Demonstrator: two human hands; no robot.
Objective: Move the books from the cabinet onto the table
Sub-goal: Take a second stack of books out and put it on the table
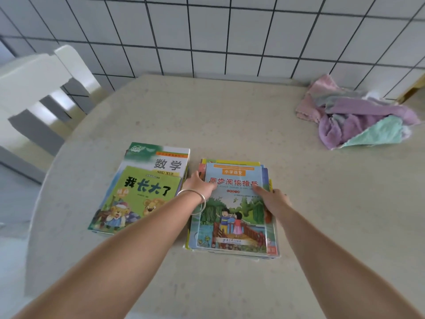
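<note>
Leftmost, a white chair (34, 88) stands on the floor beside the pale round table (230, 116), with a white tiled wall (207, 31) running behind both. On the table's near left part lies a stack of books topped by a green picture book (138, 199) showing cartoon bears, which rests on a larger maths textbook (165, 160) with a green and white cover. Just beside it, apart by a narrow gap, sits a second stack of books (232, 210), its top cover blue with two children on a red bridge. The left hand (200, 184), a silver bangle (195, 199) on its wrist, lies against the left edge of this stack, thumb on the top cover; whether the fingers curl under the edge cannot be told. The right hand (271, 199) holds the stack's right edge, thumb laid across the cover and fingers wrapped down over the side. Far right, well apart from the books, a crumpled heap of pink, purple and mint cloths (356, 118) lies near the table's edge.
</note>
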